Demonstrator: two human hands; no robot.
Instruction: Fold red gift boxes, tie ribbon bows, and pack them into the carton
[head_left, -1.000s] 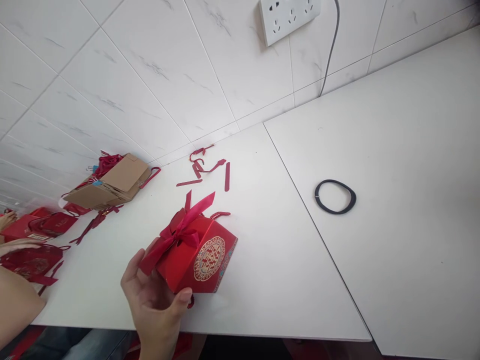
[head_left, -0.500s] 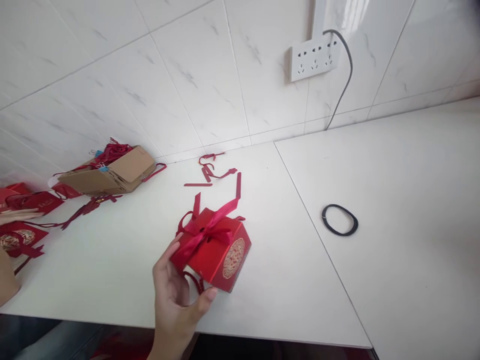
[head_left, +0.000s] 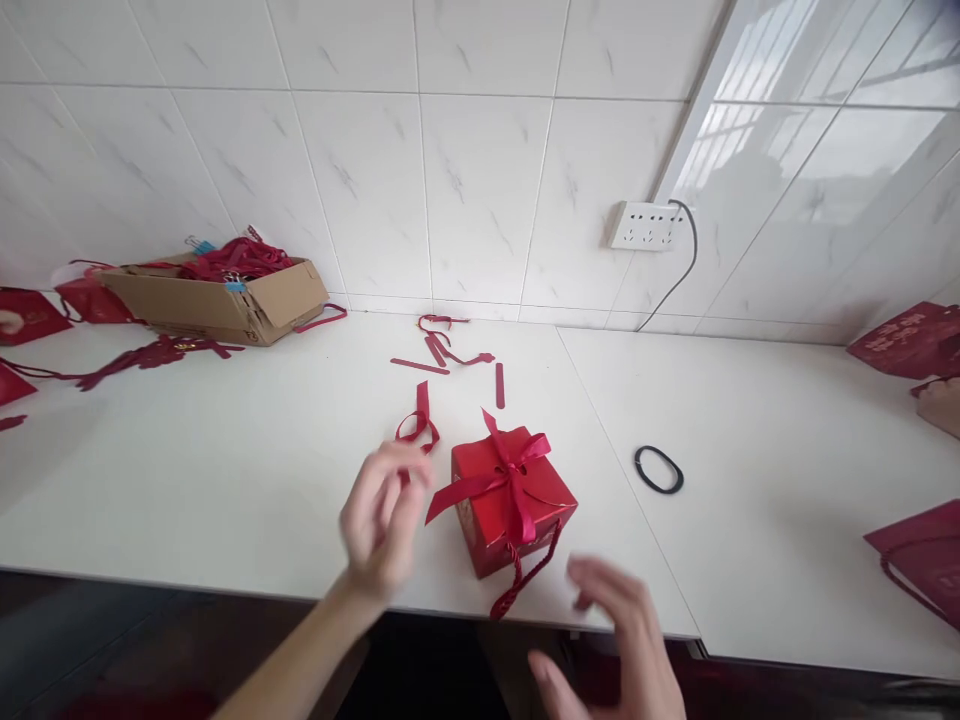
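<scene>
A red gift box (head_left: 480,510) with a pink-red ribbon bow (head_left: 513,470) on top stands on the white table, its twisted red cord handle (head_left: 525,583) hanging at the near side. Left of the box, slightly blurred, my left hand (head_left: 384,515) is raised with curled fingers; whether anything is between them is too blurred to tell. My right hand (head_left: 619,640) is at the near right of the box, fingers apart and holding nothing. Just behind my left hand lies a loop of red ribbon (head_left: 422,410).
A cardboard box (head_left: 202,305) of red cords stands back left. Red strips (head_left: 500,385) lie behind the gift box, and a black ring (head_left: 658,470) to its right. Red bags (head_left: 926,555) and another person's hand (head_left: 941,405) are at the right edge.
The gift box, earlier in one hand, now stands turned on the table, released. Both hands are now apart from it. The view has shifted, bringing red bags in at the right.
</scene>
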